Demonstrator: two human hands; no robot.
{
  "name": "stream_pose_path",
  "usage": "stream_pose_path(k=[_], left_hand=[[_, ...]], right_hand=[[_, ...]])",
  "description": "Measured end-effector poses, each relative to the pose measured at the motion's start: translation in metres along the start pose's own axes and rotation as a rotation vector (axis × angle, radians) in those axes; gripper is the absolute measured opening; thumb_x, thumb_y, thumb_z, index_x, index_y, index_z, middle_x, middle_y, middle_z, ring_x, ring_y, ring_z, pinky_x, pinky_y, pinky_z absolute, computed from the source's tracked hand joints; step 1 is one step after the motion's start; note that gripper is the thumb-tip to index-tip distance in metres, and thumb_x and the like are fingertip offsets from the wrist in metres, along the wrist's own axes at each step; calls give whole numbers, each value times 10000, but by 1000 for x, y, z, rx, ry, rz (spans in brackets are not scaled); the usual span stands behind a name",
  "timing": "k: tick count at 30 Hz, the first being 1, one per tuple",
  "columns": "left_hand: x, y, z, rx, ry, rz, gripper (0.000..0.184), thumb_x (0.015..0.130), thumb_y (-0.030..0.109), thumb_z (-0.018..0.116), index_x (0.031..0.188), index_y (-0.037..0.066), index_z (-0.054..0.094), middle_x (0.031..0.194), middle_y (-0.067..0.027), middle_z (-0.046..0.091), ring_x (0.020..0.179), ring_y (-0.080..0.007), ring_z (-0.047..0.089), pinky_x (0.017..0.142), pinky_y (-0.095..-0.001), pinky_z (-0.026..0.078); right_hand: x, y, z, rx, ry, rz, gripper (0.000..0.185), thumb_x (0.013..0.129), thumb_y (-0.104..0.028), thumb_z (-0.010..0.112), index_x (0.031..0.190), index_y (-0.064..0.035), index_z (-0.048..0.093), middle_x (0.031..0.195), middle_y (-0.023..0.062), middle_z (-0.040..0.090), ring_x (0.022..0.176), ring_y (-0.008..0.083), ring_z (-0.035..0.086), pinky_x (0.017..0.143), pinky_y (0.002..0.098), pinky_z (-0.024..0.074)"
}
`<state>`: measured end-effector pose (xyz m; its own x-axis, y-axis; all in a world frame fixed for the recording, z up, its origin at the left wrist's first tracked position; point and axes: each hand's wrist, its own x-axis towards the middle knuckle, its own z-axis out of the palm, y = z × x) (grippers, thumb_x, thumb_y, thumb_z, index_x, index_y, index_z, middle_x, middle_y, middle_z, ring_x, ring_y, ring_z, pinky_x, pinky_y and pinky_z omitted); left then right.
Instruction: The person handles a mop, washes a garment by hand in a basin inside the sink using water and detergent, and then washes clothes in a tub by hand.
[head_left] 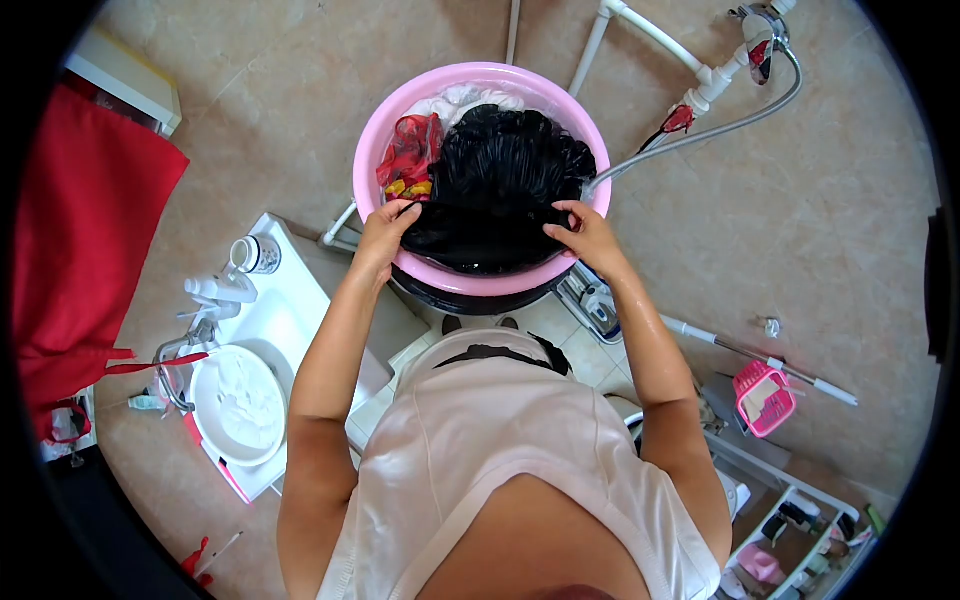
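A black garment (510, 160), wet and bunched, lies in a round pink basin (372, 130). My left hand (388, 235) pinches its near edge at the basin's left side, and my right hand (588, 235) grips the same edge at the right. Between the two hands the black cloth is stretched flat over the near part of the basin. Red cloth (408, 150) with some yellow sits at the basin's left, and white cloth (465, 100) at its far side. A grey hose (690, 140) reaches the basin's right rim.
To the left are a white sink (270, 295) with a faucet (180, 365) and a white bowl (240, 455) of white cloth. Red fabric (90, 210) hangs beyond. At right are white pipes (665, 42), a pink basket (745, 400) and a shelf rack (800, 490).
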<state>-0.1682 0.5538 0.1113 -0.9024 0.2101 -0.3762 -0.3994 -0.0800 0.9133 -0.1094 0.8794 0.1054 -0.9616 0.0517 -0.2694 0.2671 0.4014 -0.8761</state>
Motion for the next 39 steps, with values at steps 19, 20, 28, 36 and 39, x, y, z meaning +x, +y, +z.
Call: stream_pose_path(k=[19,20,28,36,39], left_hand=[[-15,9,0,696,519,576,225,783,41,584,1006,42,614,895,-144,660,798,-279,643,723,-357,487],[-10,15,3,605,436,558,210,798,47,558,1002,35,609,876,-146,660,785,-251,646,701,-334,489],[-51,52,107,585,-13,690,228,741,14,601,968,32,580,698,-102,582,606,-172,574,584,-294,467],[-12,66,67,634,-91,934,1020,662,145,776,1462,32,154,1468,-174,279,1381,-294,236,1120,-372,203],[28,39,61,816,-52,870,1166,643,276,818,1468,15,37,1466,-239,218,1381,-372,189,1124,-428,168]], right_hand=[[-24,-54,-11,518,139,-142,466,815,-12,434,1259,-108,537,1269,100,518,871,101,538,618,214,451],[-30,-61,-7,543,30,-168,496,841,-58,471,1327,-152,489,1311,97,431,1032,115,486,642,205,458],[-15,-48,76,62,-59,-600,694,708,-61,735,1292,-22,362,1232,186,437,1107,304,475,882,339,430],[14,-150,3,353,77,-632,242,816,-60,598,1033,36,550,945,81,618,892,164,572,812,290,457],[5,-220,-11,510,70,-812,205,829,-72,592,1009,20,562,897,40,625,816,118,577,761,262,471]])
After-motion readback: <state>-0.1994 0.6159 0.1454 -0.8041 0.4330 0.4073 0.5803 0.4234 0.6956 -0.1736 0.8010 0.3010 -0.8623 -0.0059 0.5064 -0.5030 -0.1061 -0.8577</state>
